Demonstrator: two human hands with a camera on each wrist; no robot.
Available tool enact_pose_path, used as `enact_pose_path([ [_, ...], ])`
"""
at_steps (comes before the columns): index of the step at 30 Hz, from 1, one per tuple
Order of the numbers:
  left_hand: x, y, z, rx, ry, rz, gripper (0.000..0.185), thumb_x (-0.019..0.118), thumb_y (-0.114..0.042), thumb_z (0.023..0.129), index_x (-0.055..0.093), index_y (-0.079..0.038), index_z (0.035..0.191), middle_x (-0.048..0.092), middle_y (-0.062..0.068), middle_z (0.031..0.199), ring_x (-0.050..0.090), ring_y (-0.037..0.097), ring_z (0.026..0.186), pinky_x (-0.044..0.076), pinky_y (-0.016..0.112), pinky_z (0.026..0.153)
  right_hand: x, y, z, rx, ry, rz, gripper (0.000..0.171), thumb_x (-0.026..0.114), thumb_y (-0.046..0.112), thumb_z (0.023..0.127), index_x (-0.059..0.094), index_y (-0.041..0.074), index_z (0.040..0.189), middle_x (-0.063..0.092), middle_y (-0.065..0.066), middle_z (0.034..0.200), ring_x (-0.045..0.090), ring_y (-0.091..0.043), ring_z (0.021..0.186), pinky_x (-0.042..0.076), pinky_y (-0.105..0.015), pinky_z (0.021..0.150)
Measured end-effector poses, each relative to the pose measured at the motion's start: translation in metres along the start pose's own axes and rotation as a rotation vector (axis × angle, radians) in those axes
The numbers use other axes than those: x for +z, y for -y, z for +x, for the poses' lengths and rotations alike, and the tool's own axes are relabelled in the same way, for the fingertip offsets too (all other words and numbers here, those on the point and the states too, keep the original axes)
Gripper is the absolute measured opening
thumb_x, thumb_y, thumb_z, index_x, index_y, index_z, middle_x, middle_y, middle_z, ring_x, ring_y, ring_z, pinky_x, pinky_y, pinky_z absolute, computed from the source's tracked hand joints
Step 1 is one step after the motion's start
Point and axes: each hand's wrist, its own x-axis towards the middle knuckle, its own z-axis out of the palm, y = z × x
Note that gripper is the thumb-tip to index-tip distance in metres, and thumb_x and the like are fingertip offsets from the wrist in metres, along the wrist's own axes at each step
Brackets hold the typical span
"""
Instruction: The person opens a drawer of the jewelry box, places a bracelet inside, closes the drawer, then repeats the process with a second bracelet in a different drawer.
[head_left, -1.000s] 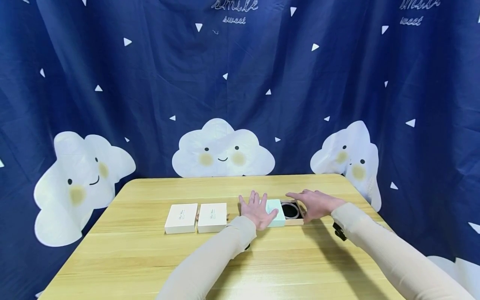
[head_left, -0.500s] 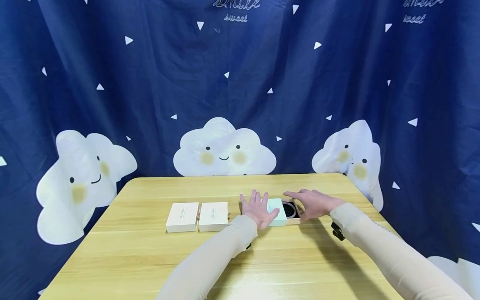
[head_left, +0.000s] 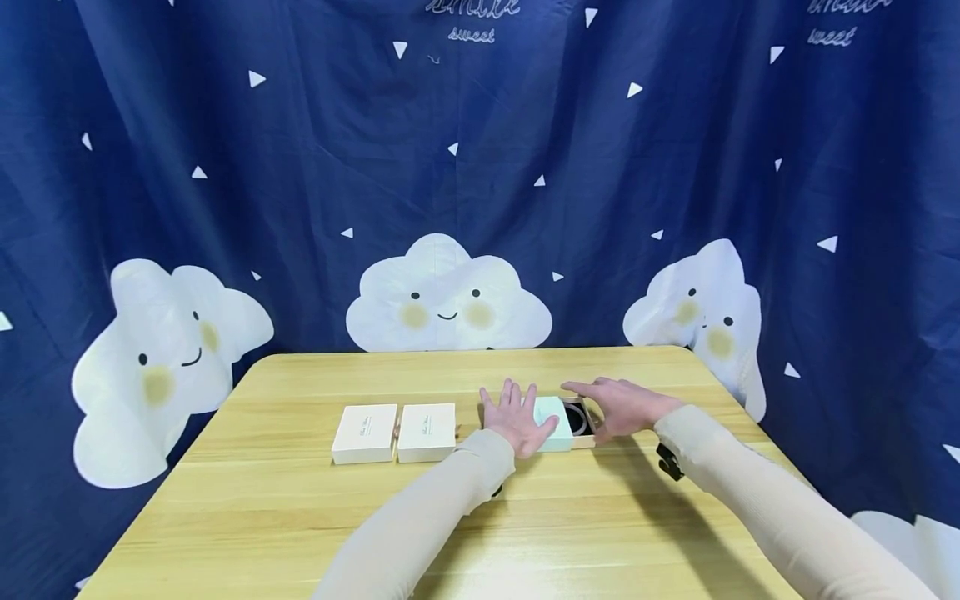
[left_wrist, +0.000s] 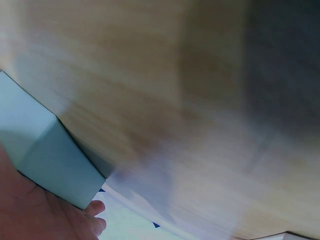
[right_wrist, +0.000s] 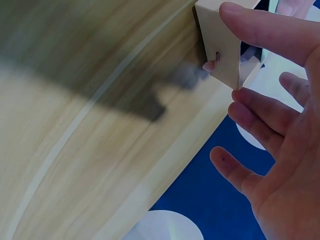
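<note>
A mint-green box sleeve (head_left: 550, 408) lies on the table with its peach-coloured drawer (head_left: 583, 442) partly out to the right. Inside the drawer is a dark lining with a pale round bangle (head_left: 584, 420), partly covered by the sleeve. My left hand (head_left: 516, 425) rests against the sleeve, fingers spread and straight, thumb over its top. In the left wrist view the sleeve (left_wrist: 55, 160) sits against the palm. My right hand (head_left: 626, 407) spans the drawer's outer end, thumb and fingers at opposite corners. A small ribbon tab (right_wrist: 210, 65) pokes from the drawer's end face (right_wrist: 220, 42).
Two white lidded boxes with small print, a left one (head_left: 364, 433) and a right one (head_left: 427, 432), lie side by side left of my left hand. The wooden table (head_left: 262, 517) ends at a blue cloud-print curtain (head_left: 450, 200).
My right hand has moved left, and the drawer has slid further into the mint-green sleeve. More of the bangle is covered. My left hand stays where it was on the sleeve.
</note>
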Motion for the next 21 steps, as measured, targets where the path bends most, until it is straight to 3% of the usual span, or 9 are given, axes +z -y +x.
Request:
enact_pose_path([
  [21, 0.0009, 0.0001, 0.0021, 0.006, 0.006, -0.002, 0.083, 0.013, -0.076, 0.096, 0.015, -0.028, 0.163, 0.020, 0.010, 0.168, 0.010, 0.025, 0.157, 0.011, 0.069, 0.119, 0.0028, 0.0042, 0.0055, -0.013, -0.015, 0.029, 0.109, 0.094, 0.026, 0.067, 0.034, 0.024, 0.158, 0.063, -0.011, 0.133, 0.060, -0.031, 0.117, 0.050, -0.055, 0.098],
])
